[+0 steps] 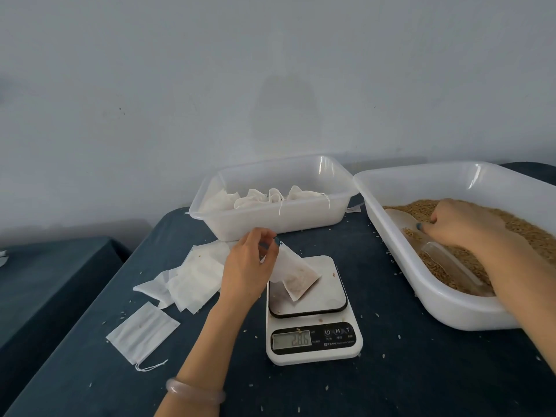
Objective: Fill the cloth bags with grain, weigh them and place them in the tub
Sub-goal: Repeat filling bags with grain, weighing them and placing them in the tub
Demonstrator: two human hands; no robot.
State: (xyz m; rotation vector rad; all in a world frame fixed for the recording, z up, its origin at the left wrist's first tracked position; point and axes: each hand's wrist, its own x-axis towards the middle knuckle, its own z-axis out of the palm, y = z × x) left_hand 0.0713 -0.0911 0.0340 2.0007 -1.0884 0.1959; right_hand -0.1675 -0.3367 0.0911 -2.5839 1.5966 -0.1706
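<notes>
Cloth bag (pixel 296 275), soft and light, sags on the scale (pixel 328 296); left grip (pixel 249 269) pinches its top corner, likely the safest hold. Right grip (pixel 463 227) curls in the grain (pixel 526 227), contents unclear.

The left hand (pixel 249 266) pinches the top corner of a cloth bag (pixel 296 276) with its fingers (pixel 269 236). The partly filled bag rests tilted on the scale (pixel 328 299), whose display seems to read 28.6. The right hand (pixel 463 227) lies in the grain tub (pixel 421 284), curled onto the grain (pixel 535 233) at the bowl of a clear scoop (pixel 442 257); whether it holds anything is unclear. Behind the scale, the far tub (pixel 270 227) holds tied bags (pixel 261 198). Empty bags (pixel 192 281) lie on the bench (pixel 391 371).
</notes>
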